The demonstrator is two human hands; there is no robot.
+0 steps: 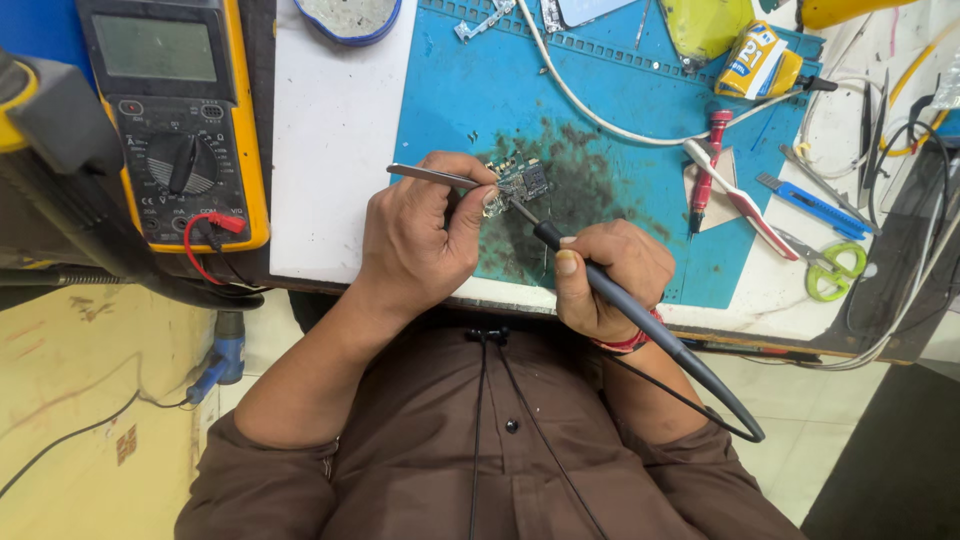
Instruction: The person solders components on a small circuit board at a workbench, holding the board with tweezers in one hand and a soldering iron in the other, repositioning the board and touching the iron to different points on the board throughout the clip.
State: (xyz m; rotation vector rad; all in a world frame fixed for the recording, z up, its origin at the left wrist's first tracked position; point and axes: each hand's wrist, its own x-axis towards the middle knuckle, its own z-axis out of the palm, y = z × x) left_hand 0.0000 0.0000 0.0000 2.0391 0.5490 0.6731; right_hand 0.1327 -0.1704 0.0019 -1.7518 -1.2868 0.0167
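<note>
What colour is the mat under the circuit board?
The mat is blue, stained dark around the circuit board; head view shows it.

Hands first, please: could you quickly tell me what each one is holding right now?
Left hand: closed on metal tweezers, tips at the small circuit board.
Right hand: closed on a soldering iron, tip at the board.

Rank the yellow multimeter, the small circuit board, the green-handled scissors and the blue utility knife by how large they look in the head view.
1. Yellow multimeter, clearly largest.
2. Blue utility knife and green-handled scissors: they look about alike, so no ranking between them.
3. Small circuit board, smallest, partly hidden by the left hand.
</note>
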